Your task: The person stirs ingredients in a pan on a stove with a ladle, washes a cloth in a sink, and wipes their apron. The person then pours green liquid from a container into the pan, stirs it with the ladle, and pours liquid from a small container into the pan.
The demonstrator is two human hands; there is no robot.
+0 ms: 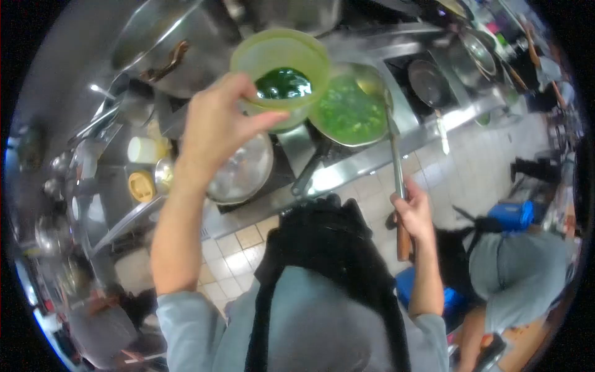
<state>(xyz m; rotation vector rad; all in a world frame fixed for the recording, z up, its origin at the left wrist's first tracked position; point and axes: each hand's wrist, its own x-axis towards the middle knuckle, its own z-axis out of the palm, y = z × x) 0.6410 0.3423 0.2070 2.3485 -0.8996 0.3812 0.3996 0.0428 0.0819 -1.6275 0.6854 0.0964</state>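
Observation:
My left hand (226, 118) grips the rim of a yellow-green container (282, 46), which is tilted and holds dark green liquid (283, 83). Just right of the container is a pan (350, 142) with bright green food (350, 108) in liquid. My right hand (413, 208) is wrapped round the wooden-ended handle of a long metal ladle (396, 155). The ladle's bowl (370, 82) is over the upper right part of the pan.
A round metal pan (242, 170) lies below my left wrist. A dark frying pan (427, 80) sits on the stove at right. Large pots stand at upper left. A co-worker (524, 266) bends at lower right; another person (102, 328) is at lower left.

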